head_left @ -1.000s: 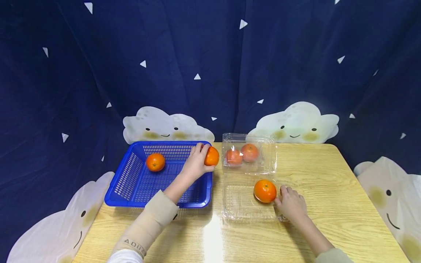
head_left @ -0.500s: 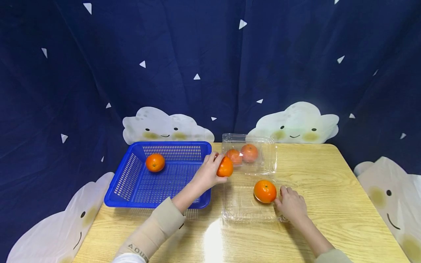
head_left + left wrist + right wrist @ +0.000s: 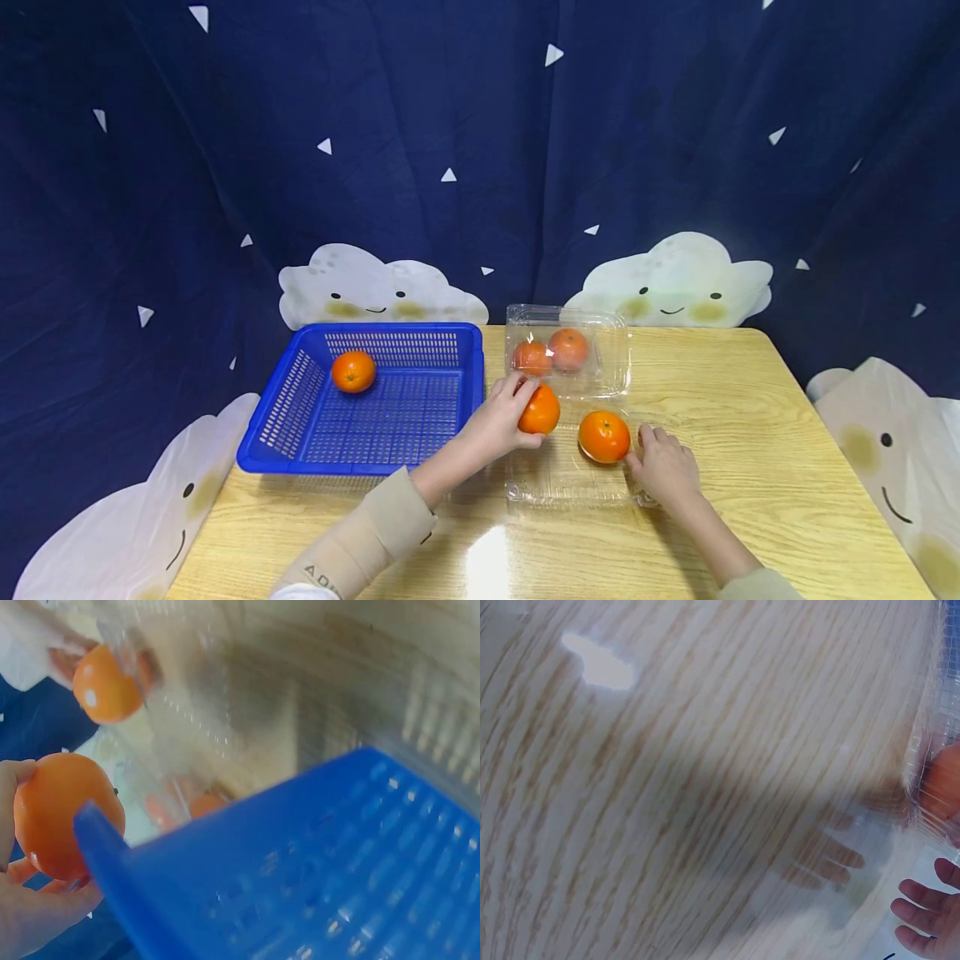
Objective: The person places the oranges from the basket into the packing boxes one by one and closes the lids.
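Note:
In the head view, my left hand (image 3: 504, 421) grips an orange (image 3: 540, 409) between thumb and fingers, above the left side of a clear plastic clamshell box (image 3: 551, 479). That held orange (image 3: 66, 814) shows whole in the left wrist view. A second orange (image 3: 604, 436) sits in the box's right side. At the box's right edge rests my right hand (image 3: 666, 467), fingers loosely extended close to the second orange; whether it touches the fruit I cannot tell. Its fingers (image 3: 922, 915) look spread in the right wrist view.
A blue plastic basket (image 3: 285, 462) stands at the left with one orange (image 3: 353, 372) inside. Behind the box, two oranges (image 3: 568, 348) show through its clear lid (image 3: 611, 375). The wooden table (image 3: 750, 433) ends at a dark blue curtain (image 3: 480, 125).
My left hand has carried the orange from the basket's right rim rightward and toward me, over the box. The right hand has stayed in place.

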A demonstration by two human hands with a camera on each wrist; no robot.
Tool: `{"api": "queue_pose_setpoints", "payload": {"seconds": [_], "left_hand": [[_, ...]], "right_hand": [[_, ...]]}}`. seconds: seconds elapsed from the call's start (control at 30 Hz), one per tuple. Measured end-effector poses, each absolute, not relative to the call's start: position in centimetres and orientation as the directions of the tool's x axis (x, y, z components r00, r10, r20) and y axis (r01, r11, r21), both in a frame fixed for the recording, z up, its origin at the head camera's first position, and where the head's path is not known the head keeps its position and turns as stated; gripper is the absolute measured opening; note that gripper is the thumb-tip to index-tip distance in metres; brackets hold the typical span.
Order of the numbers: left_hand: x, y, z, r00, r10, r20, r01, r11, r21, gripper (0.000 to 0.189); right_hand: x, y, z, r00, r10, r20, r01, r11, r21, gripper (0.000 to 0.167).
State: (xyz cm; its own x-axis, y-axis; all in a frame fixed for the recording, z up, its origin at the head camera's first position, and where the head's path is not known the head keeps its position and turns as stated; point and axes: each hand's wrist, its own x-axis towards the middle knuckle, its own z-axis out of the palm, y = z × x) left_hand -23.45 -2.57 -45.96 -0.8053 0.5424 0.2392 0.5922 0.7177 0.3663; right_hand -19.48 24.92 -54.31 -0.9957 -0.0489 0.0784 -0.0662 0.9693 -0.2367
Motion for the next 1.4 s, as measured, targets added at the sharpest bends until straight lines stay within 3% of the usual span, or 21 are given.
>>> {"api": "queue_pose_setpoints", "payload": {"seconds": [0.9, 1.4], "left_hand": [[-21.0, 0.4, -50.3, -0.756, 0.618, 0.217, 0.649, 0.662, 0.375, 0.071], [-20.3, 1.7, -51.7, -0.772, 0.627, 0.103, 0.600, 0.668, 0.440, 0.070]], "right_hand": [[-19.5, 24.9, -54.3, -0.995, -0.057, 0.082, -0.075, 0.970, -0.233, 0.030], [-19.4, 24.9, -54.4, -0.994, -0.067, 0.086, -0.086, 0.969, -0.230, 0.030]]}}
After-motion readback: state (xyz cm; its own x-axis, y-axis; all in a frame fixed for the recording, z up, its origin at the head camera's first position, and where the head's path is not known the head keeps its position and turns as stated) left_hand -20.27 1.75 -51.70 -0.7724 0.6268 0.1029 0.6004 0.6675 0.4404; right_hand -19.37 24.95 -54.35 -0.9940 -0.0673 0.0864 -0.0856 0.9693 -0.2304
